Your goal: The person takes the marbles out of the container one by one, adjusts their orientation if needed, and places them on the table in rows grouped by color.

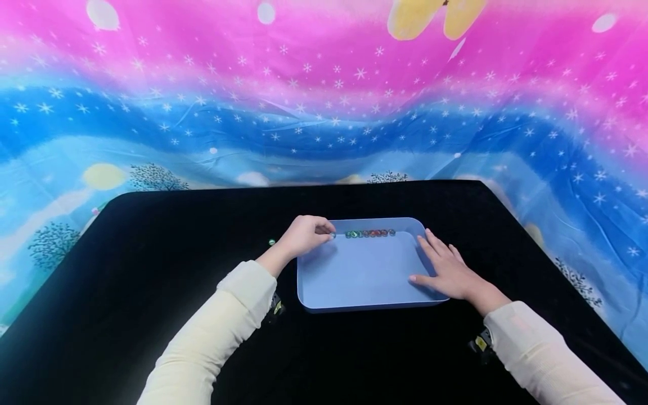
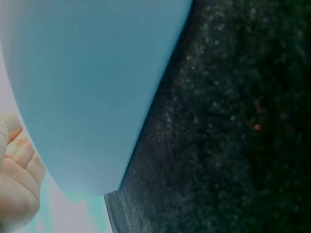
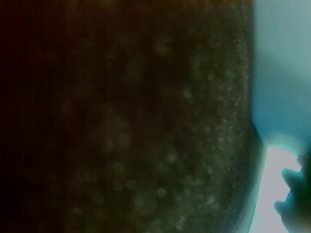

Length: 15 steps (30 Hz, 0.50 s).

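A shallow blue-grey tray [image 1: 364,275] lies on the black cloth. Along its far wall runs a row of glass marbles [image 1: 373,233], green at the left end and reddish toward the right. My left hand [image 1: 307,235] reaches over the tray's far left corner and pinches a clear marble [image 1: 332,235] between thumb and fingers, left of the row. At the right side, my right hand [image 1: 448,274] is spread with straight fingers against the rim. In the left wrist view the tray wall [image 2: 92,97] covers part of the left hand [image 2: 22,179]; dark fingers [image 3: 294,182] show in the right wrist view.
One green marble [image 1: 271,242] lies outside the tray, beyond the left wrist. Black cloth [image 1: 152,281] covers the table. A patterned pink and blue curtain [image 1: 324,101] hangs behind and around it. Dark devices with yellow marks [image 1: 481,343] sit below both wrists.
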Motion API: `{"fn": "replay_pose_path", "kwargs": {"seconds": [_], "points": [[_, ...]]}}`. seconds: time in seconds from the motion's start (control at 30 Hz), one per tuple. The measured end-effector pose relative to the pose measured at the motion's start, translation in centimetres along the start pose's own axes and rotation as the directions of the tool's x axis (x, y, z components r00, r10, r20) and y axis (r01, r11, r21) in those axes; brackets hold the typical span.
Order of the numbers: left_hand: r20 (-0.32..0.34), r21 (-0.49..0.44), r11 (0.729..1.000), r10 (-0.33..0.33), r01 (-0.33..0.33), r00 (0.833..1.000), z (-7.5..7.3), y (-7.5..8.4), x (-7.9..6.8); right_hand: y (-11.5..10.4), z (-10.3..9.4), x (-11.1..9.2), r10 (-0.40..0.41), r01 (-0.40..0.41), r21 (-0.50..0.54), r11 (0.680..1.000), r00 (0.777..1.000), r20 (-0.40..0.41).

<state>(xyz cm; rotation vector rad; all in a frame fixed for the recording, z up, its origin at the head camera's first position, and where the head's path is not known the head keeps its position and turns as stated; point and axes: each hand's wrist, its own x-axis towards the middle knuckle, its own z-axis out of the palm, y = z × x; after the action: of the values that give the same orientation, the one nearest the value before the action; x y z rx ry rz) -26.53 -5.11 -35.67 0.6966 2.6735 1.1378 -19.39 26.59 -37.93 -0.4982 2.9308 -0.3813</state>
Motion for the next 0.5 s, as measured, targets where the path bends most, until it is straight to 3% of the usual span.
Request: {"fn": "replay_pose_path", "kwargs": {"seconds": [0.5], "points": [[0.007,-0.03,1.0,0.001,-0.001,1.0,-1.1,0.1,-1.8,0.2,0.0,-0.1,-0.003,0.002,0.027,1.0,1.0,0.013]]}}
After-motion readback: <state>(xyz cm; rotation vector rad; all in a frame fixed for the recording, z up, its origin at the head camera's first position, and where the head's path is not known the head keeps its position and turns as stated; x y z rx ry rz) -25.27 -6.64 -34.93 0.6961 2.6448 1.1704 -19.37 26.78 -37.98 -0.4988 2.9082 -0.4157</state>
